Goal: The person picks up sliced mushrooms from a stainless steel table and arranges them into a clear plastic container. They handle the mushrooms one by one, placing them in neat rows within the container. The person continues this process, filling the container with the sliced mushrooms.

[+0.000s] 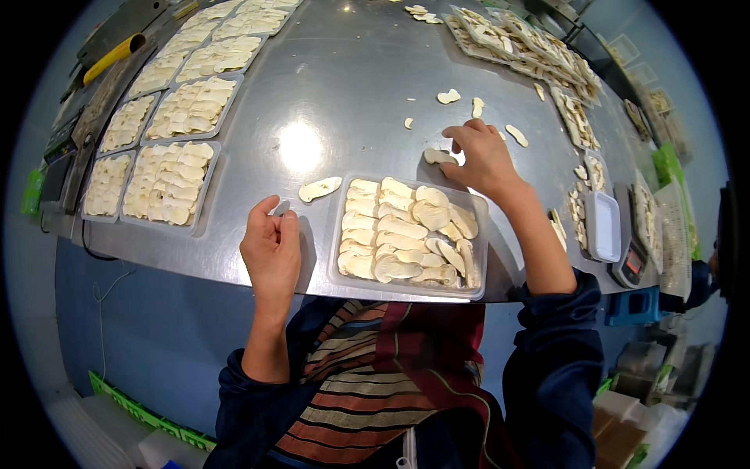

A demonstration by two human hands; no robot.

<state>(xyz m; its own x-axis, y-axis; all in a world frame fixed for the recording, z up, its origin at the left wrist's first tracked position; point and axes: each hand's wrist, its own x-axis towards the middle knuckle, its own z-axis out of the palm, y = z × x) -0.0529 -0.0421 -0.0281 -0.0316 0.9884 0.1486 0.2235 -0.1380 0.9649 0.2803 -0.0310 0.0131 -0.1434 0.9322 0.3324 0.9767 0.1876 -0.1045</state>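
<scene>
A clear plastic tray (481, 258) of sliced mushrooms stands before me at the table's front edge. Overlapping slices (402, 226) fill its left and middle in rows; those at its right lie less evenly. Beyond the tray's far right corner, my right hand (481, 153) reaches over the table, thumb and forefinger spread beside a mushroom slice (438, 156). Its other fingertips are partly hidden. My left hand (272, 246) hovers left of the tray, half curled, with a gap between thumb and forefinger and nothing visible in it. A single slice (320, 189) lies between that hand and the tray.
Filled mushroom trays (170, 183) line the table's left side. More trays (498, 38) are piled at the far right. Loose slices (517, 135) lie beyond my right hand. A white empty container (603, 227) sits beside a scale (631, 264) at right.
</scene>
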